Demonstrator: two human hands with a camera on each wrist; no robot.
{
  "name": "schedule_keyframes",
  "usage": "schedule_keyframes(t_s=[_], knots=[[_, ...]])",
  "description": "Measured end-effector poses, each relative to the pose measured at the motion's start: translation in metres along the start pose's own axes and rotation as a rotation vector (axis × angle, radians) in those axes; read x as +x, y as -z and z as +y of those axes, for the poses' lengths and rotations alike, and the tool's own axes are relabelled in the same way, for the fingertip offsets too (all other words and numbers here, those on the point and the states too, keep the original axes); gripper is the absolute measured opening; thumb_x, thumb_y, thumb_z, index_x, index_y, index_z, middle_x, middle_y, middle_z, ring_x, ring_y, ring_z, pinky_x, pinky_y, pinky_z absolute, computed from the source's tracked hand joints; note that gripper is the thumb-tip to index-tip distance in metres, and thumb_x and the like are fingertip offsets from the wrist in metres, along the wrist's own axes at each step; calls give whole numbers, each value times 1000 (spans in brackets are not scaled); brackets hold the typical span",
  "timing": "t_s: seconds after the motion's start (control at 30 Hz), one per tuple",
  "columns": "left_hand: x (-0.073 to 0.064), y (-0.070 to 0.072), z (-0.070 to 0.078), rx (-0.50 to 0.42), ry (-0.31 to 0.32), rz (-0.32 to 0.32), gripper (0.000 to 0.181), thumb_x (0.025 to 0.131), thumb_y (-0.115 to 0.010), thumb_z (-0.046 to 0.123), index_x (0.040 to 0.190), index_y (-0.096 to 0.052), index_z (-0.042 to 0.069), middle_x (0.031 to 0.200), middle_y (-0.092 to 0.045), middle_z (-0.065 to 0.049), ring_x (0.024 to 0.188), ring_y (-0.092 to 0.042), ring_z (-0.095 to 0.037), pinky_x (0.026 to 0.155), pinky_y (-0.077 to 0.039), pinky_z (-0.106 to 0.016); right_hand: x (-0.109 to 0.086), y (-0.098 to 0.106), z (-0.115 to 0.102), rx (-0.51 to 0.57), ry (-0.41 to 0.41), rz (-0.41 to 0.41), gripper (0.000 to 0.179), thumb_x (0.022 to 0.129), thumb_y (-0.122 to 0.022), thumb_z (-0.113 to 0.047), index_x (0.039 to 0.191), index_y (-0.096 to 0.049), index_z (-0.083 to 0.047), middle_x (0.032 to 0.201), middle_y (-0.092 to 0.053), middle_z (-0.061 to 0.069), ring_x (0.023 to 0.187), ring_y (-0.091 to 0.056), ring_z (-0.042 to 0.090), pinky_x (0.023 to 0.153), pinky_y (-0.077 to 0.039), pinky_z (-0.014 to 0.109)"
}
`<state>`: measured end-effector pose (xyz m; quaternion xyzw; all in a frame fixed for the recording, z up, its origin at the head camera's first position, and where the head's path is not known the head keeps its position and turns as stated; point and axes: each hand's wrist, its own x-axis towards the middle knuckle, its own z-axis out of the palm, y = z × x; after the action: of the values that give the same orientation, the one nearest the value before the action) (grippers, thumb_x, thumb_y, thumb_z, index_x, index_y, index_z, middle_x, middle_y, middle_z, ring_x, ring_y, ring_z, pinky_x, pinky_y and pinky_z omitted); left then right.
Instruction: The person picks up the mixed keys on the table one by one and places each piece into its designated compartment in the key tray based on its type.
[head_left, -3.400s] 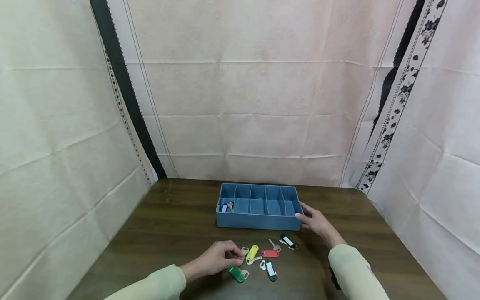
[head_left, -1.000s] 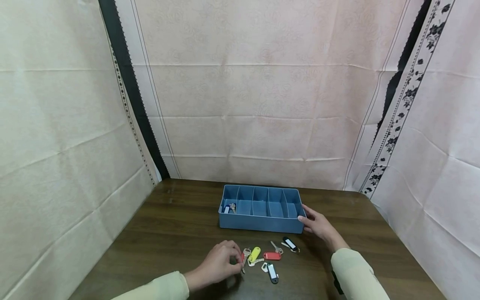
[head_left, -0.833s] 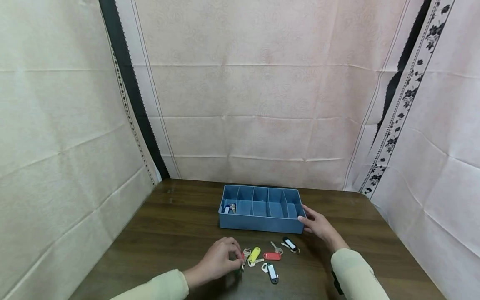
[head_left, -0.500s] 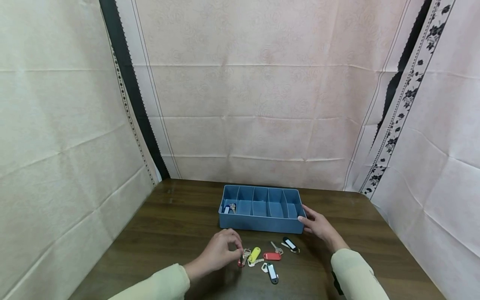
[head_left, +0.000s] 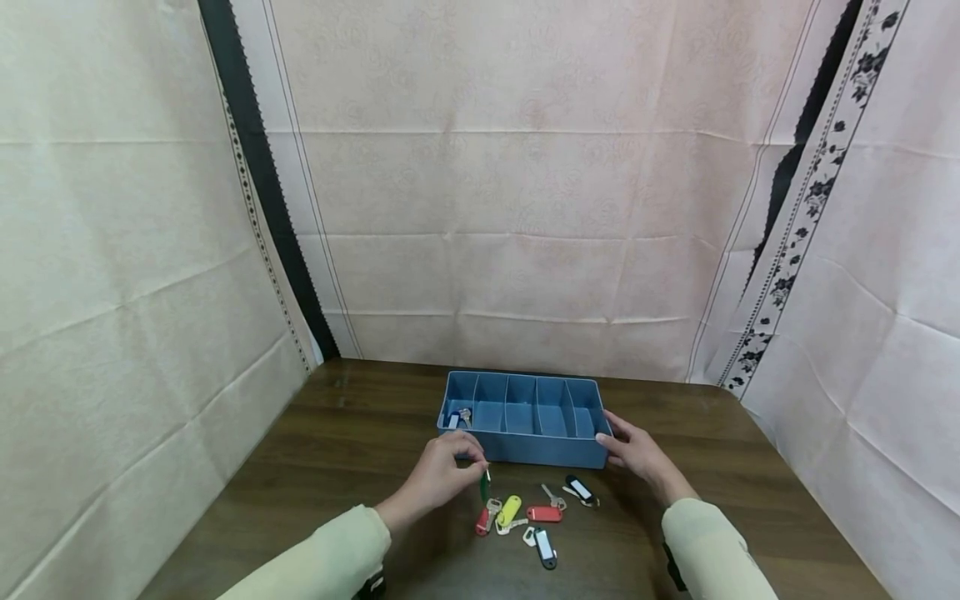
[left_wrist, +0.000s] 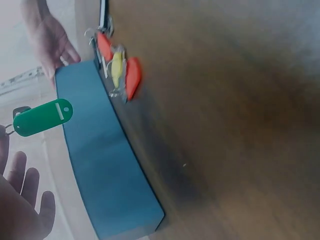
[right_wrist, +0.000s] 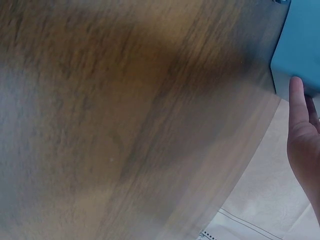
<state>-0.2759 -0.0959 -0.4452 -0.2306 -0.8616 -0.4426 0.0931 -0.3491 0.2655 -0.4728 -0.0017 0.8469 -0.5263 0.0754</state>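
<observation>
My left hand (head_left: 442, 471) pinches the ring of a green key tag (left_wrist: 42, 118), which hangs in front of the blue compartment box (head_left: 525, 448). My right hand (head_left: 637, 454) rests against the box's right end, thumb at the front corner and fingers fairly straight. Below the left hand, a red key tag (head_left: 482, 522) lies beside a yellow key tag (head_left: 509, 509). Another red key tag (head_left: 545, 514) lies to their right. In the leftmost compartment sits a blue key tag (head_left: 453, 421) with a key.
Two black key tags with white labels lie on the brown table (head_left: 337, 450): one nearer the front (head_left: 542, 546), one close to the box's right front (head_left: 580, 487). Pale cloth (head_left: 480, 208) hangs behind the table and on both sides.
My left hand has picked up the green key tag from the table and raised it toward the box, uncovering the left red tag. The right hand stays at the box's end.
</observation>
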Motion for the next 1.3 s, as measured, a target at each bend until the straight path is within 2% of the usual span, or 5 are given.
schedule_keyframes(t_s=[0.2,0.3,0.67,1.07,1.3], knots=[[16,3,-4,-11,-16,73,13,88,-75,15,77,-73,21,96,-65,9,102,-60,-18,94,-49,-48,-1,0,1,12,-2,-9,86,90,-65,-51,159,-26,-18,155,-29,28,134,-42,47,99,-47,48],[26,5,-5,-14,-9,103,12,89,-75,15,77,-73,20,97,-65,8,103,-60,-18,95,-50,-46,0,1,2,12,4,-7,87,89,-64,-52,159,-26,-17,155,-29,29,133,-42,47,98,-47,47],[65,17,-4,-50,13,231,11,89,-74,14,78,-73,15,97,-65,3,89,-59,-16,76,-52,-31,0,0,-1,9,19,-6,87,88,-65,-52,158,-26,-18,155,-29,28,133,-43,46,99,-47,47],[110,23,-8,-101,72,294,9,90,-73,20,82,-74,16,96,-65,2,91,-59,-19,82,-52,-38,2,1,2,44,11,-4,81,93,-64,-46,158,-26,-17,156,-28,28,134,-41,47,99,-47,47],[128,23,-12,-108,126,321,11,91,-72,21,83,-75,14,96,-64,-1,90,-60,-20,80,-54,-38,-1,0,0,7,7,13,90,86,-65,-56,158,-26,-19,157,-27,25,135,-40,46,102,-44,50]])
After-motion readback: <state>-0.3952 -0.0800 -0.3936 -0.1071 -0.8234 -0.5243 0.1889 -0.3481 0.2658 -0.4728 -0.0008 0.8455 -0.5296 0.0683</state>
